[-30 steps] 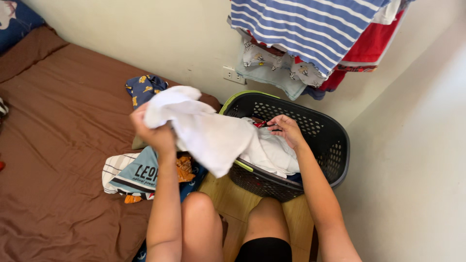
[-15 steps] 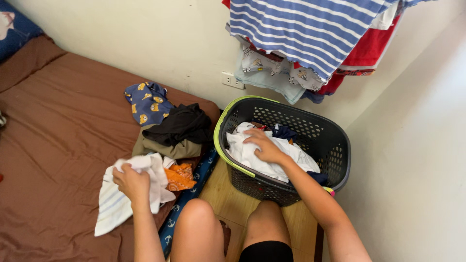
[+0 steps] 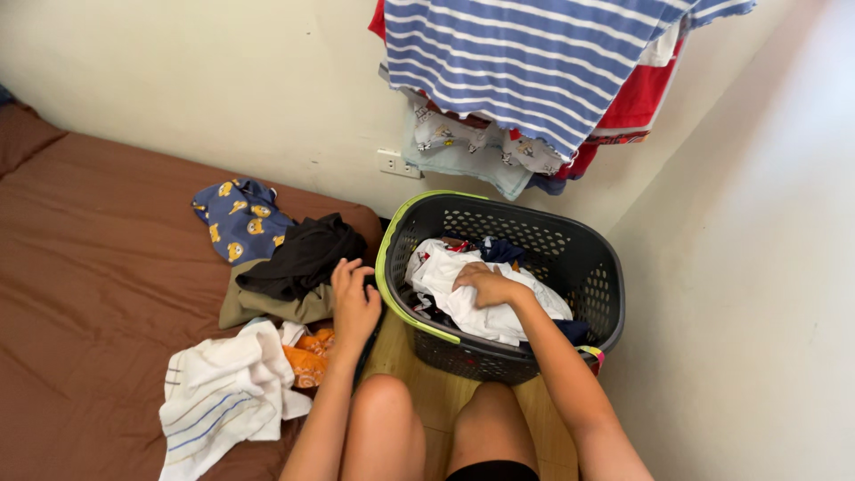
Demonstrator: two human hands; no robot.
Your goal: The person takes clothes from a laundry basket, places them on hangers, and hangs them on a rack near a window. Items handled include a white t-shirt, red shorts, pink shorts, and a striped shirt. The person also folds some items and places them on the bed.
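A dark laundry basket with a green rim (image 3: 389,233) stands on the floor in front of my knees, holding several clothes. My right hand (image 3: 484,285) rests inside it, fingers closed on a white garment (image 3: 476,307) at the top of the pile. My left hand (image 3: 354,301) hovers with fingers apart and holds nothing, just left of the basket rim, beside a black garment (image 3: 305,254). A white striped cloth (image 3: 223,396) lies crumpled on the brown bed, below and left of that hand.
A brown bed (image 3: 98,258) fills the left. On it lie a blue patterned garment (image 3: 239,219), an olive one (image 3: 267,307) and an orange one (image 3: 307,361). Striped and red clothes (image 3: 543,62) hang on the wall above the basket. A wall socket (image 3: 396,164) sits behind it.
My left hand carried the white striped cloth from over the basket down to the bed, let it go, and moved back toward the basket rim. My right hand stayed in the basket on the white garment.
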